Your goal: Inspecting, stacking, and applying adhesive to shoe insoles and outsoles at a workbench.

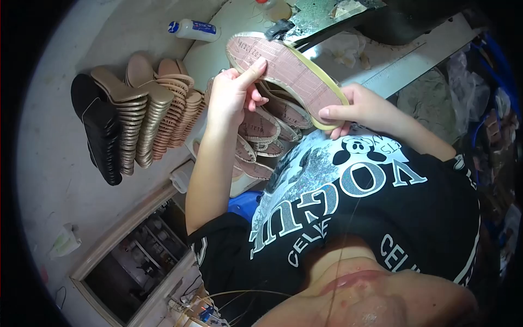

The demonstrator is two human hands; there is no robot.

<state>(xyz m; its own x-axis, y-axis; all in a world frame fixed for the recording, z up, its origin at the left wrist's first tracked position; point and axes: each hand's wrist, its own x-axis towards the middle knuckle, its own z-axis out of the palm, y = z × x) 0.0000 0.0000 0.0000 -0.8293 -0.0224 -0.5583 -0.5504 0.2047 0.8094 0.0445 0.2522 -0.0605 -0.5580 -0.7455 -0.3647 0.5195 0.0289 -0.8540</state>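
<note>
Both hands grasp a pinkish-brown insole point(297, 71) in front of the chest: the left hand point(235, 92) pins its far left part with the thumb on the printed face and the other fingers curled beneath, and the right hand point(351, 108) pinches the near right end between thumb and fingers. A yellow-green edging strip point(326, 78) follows the insole's right side and rounds the near end. To do this well, I'd judge, the left thumb should steady the sole without bowing it, while the right presses the strip evenly along the curve — the tight bend is where a pucker seems likeliest (small tucks beat one fat fold). Just behind the left hand, loose pale-rimmed insoles point(259, 125) overlap in a pile and could snag a lowered edge. A dark clip-like object point(279, 29) sits right at the insole's far edge — whether they touch I cannot tell. Farther off lie a blue-capped white bottle point(196, 30) and, to the right, a long pale metal strip point(408, 61) beside a crumpled grey cloth point(430, 98); stacked black insoles point(95, 125) and gold insoles point(155, 109) line the left wall.
</note>
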